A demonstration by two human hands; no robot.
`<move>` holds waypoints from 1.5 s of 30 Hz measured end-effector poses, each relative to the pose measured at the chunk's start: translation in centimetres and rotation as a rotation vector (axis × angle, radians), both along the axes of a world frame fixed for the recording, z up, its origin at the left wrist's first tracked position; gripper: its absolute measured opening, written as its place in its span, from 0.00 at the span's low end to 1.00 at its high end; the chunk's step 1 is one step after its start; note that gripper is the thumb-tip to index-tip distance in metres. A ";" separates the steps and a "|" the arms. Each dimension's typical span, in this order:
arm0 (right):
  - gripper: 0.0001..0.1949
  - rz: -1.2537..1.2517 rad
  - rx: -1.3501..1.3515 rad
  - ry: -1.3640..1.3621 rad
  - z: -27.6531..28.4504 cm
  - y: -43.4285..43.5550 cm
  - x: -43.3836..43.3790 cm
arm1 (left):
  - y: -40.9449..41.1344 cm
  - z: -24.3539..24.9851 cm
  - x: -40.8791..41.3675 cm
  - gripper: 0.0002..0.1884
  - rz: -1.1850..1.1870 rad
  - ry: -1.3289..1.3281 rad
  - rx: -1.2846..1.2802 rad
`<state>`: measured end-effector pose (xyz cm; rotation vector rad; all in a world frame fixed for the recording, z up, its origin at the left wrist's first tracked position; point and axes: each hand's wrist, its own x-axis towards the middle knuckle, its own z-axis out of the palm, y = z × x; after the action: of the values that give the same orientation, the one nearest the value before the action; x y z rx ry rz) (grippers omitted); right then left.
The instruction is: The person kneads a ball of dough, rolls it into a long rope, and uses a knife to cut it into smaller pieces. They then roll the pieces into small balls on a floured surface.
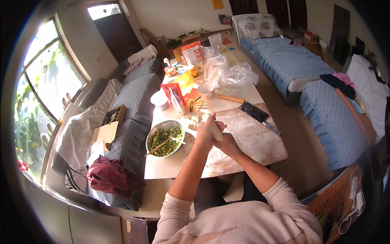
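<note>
A pale roll of dough (217,133) is gripped in both hands above a floured wooden board (243,137). My left hand (206,127) wraps around its upper part. Lower down, my right hand (226,142) holds it from the other side, some fingers hidden behind the dough. Small dough pieces (195,119) lie just beyond my left hand. To the left stands a metal bowl (148,141) of chopped green filling (164,137), with chopsticks (159,147) resting across it. A black-bladed cleaver (253,112) lies at the board's right side, near a wooden rolling pin (231,98).
Farther back on the table are a white container (159,100), a red pouch (174,97), a small bowl (206,90), and plastic bags (239,74) over a clear bowl. A blue-covered sofa (134,134) runs along the left; blue-covered seating (292,61) stands at right.
</note>
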<state>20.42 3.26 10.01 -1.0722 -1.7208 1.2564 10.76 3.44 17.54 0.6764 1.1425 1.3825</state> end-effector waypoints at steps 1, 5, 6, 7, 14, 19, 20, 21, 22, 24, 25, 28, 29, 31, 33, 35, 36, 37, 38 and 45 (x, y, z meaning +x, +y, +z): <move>0.20 -0.015 0.012 0.041 0.2 -0.6 -0.1 | 0.2 -0.2 -0.5 0.19 -0.054 -0.069 -0.034; 0.32 0.146 0.306 -0.071 -0.4 -1.7 -0.1 | 2.1 -0.8 -3.7 0.20 -0.280 -0.505 -0.065; 0.38 0.119 0.342 -0.117 -0.8 -1.5 -0.1 | 1.9 -0.2 -3.4 0.20 -0.243 -0.569 -0.075; 0.37 0.078 0.322 -0.162 -0.6 -0.8 -0.1 | 1.7 0.3 -3.0 0.20 -0.206 -0.632 -0.086; 0.19 0.223 0.215 -0.144 -1.9 -0.3 -0.3 | 2.2 -2.8 -4.2 0.20 -0.309 -0.385 -0.072; 0.26 0.058 0.400 -0.371 -1.0 0.4 -0.7 | 2.5 -0.9 -3.2 0.20 -0.064 -0.542 -0.008; 0.28 0.064 0.437 -0.486 -2.5 2.2 -0.6 | 1.3 0.9 -1.1 0.22 -0.011 -0.320 -0.033; 0.29 0.091 0.474 -0.590 -2.8 2.7 -1.2 | 0.1 1.3 0.0 0.24 0.046 -0.197 -0.072; 0.29 0.001 0.675 -0.384 -3.6 2.2 -1.4 | 0.4 0.4 -0.5 0.24 -0.036 -0.118 -0.065; 0.27 0.049 0.589 -0.283 -3.0 0.6 -1.6 | 1.2 -1.6 -2.8 0.25 -0.169 -0.162 -0.082; 0.27 0.062 0.544 -0.234 -1.4 -0.8 -1.4 | 1.6 -1.7 -3.8 0.26 -0.237 -0.285 -0.094; 0.27 -0.011 0.598 -0.227 -2.3 -0.9 -1.1 | 2.0 -1.0 -4.0 0.27 -0.208 -0.481 -0.083; 0.28 -0.028 0.592 -0.271 -2.4 -0.4 -1.0 | 2.0 -0.6 -3.6 0.28 -0.158 -0.517 -0.072; 0.30 0.009 0.443 -0.338 -2.9 1.1 -0.9 | 1.2 1.0 -1.2 0.27 -0.005 -0.307 -0.079; 0.34 0.032 0.294 -0.253 -0.8 0.4 -0.9 | 0.6 0.5 -0.7 0.25 0.021 -0.139 -0.085; 0.39 0.091 0.393 -0.267 -2.1 0.2 -1.2 | 2.0 -1.3 -2.6 0.25 -0.069 -0.259 -0.134; 0.42 0.120 0.393 -0.258 -1.9 -0.2 -1.2 | 2.4 -1.5 -3.3 0.25 -0.105 -0.341 -0.099; 0.46 0.149 0.394 -0.251 -1.7 -0.6 -1.2 | 2.7 -1.7 -4.0 0.25 -0.142 -0.424 -0.062; 0.46 0.140 0.346 -0.291 -1.2 -0.5 -1.3 | 3.0 -1.9 -4.6 0.24 -0.137 -0.526 -0.044; 0.43 0.261 -0.032 -0.231 3.1 -2.4 -0.8 | 2.7 -2.1 -5.4 0.17 -0.219 -0.495 -0.113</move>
<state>19.64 0.88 13.16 -1.0712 -2.0750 1.3656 5.33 6.14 15.43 0.3369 0.7219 1.1993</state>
